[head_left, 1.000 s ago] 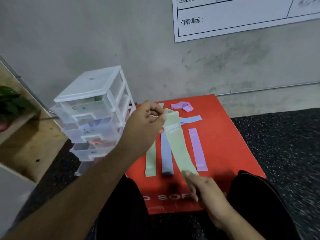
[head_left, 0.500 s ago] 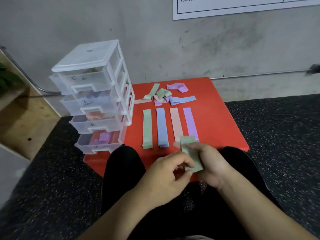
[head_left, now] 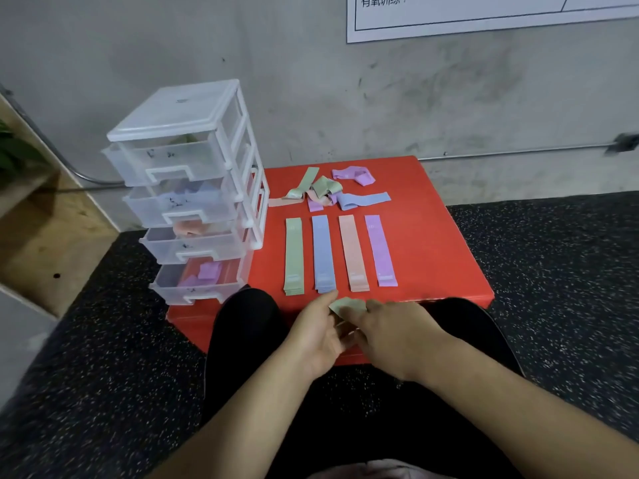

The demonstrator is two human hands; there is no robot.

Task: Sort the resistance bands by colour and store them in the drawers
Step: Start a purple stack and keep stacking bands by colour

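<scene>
As left hand (head_left: 316,335), right hand (head_left: 394,337) pinch green band (head_left: 347,304), wall sheet (head_left: 484,15) reads 有氧训练.

**Head camera: single wide-angle view**

Worn on the person's head, facing forward and steeply down. Nearest, the left hand (head_left: 318,335) and right hand (head_left: 390,335); red tabletop (head_left: 432,236) just beyond; drawer unit (head_left: 186,188) at left; wall (head_left: 311,81) closing the far field.

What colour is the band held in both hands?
The held band is pale green, head view.
</scene>
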